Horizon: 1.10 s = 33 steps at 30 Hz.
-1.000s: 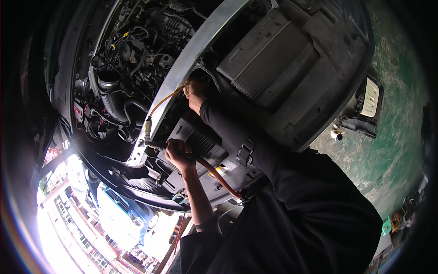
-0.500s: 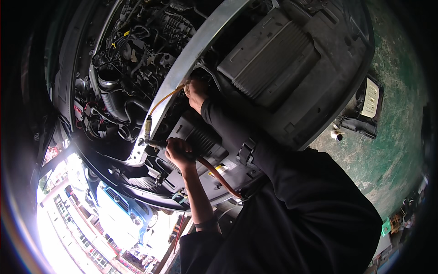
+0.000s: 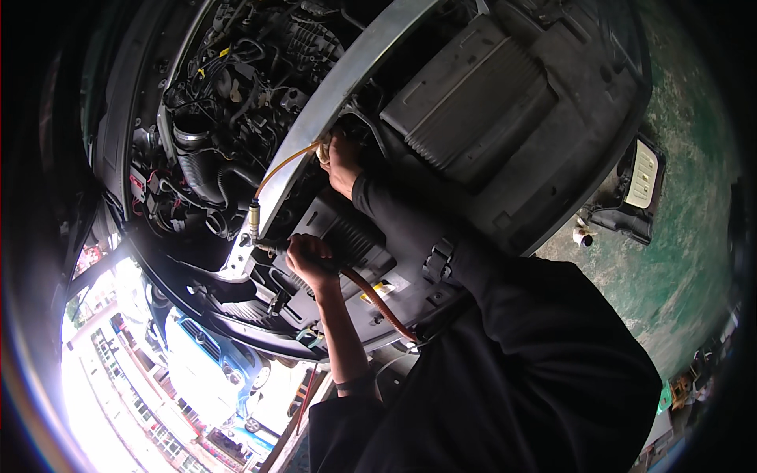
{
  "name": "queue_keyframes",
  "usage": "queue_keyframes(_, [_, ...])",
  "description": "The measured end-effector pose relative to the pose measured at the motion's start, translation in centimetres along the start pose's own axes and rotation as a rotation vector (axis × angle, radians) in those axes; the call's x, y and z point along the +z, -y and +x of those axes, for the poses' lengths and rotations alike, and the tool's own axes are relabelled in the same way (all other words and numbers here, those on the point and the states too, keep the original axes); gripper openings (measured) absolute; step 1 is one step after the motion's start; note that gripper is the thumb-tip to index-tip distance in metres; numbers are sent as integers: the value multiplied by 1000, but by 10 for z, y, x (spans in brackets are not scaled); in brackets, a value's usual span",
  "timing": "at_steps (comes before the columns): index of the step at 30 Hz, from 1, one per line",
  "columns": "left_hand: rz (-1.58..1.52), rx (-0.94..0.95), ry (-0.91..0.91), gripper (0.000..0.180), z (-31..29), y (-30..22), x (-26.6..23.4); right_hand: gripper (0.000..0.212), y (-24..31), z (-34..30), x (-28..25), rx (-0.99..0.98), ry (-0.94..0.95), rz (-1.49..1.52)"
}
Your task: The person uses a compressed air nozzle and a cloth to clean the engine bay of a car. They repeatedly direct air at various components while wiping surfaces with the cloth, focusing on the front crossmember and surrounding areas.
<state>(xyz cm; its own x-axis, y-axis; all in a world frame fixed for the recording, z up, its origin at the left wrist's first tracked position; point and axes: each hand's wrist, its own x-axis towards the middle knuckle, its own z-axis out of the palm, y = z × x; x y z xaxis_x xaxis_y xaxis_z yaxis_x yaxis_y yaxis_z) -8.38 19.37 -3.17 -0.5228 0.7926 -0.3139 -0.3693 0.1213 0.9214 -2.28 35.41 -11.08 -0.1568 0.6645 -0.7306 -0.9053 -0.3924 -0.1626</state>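
Observation:
My left hand [image 3: 310,258] is closed around the dark handle of an air gun [image 3: 270,246]. A ribbed orange-red hose [image 3: 378,303] runs from behind that hand toward my body. At the gun's front a pale metal coupling [image 3: 254,217] stands up, and a thin amber tube [image 3: 281,167] curves from it to my right hand [image 3: 341,164]. The fingers of my right hand are closed by the tube's far end, beside the silver crossbar [image 3: 307,118]; the fingertips are partly hidden in the dark gap behind it.
An engine bay with hoses and wiring [image 3: 236,102] lies beyond the crossbar. A large black ribbed plastic cover [image 3: 473,94] spreads at the right. On the green floor rests a dark part with a pale panel [image 3: 643,177]. A blue car [image 3: 205,347] stands outside, lower left.
Both hands keep their grip and stay in nearly the same places. The whole view has shifted slightly.

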Motion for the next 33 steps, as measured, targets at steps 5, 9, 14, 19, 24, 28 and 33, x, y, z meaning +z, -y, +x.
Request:
queue_keyframes(5, [23,22,-13,28,-1,0,0,27,2,2,3,-19,-74,-42])
queue_keyframes(9, [15,21,-1,27,0,1,-1,25,1,9,1,-9,-114,-108])
queue_keyframes(14, [-8,17,21,25,1,1,-4,25,0,13,0,-42,-173,-147])
queue_keyframes(19, [-44,24,27,23,1,3,-6,25,-2,19,-10,-120,-126,-241])
queue_keyframes(24, [-48,26,39,21,1,3,-6,26,-21,55,-14,-90,-4,-7])
queue_keyframes(28, [-43,33,35,21,1,3,-5,26,-35,69,-11,-172,-140,64])
queue_keyframes(33, [-40,31,26,21,1,2,-2,26,-21,46,-13,-71,-127,34])
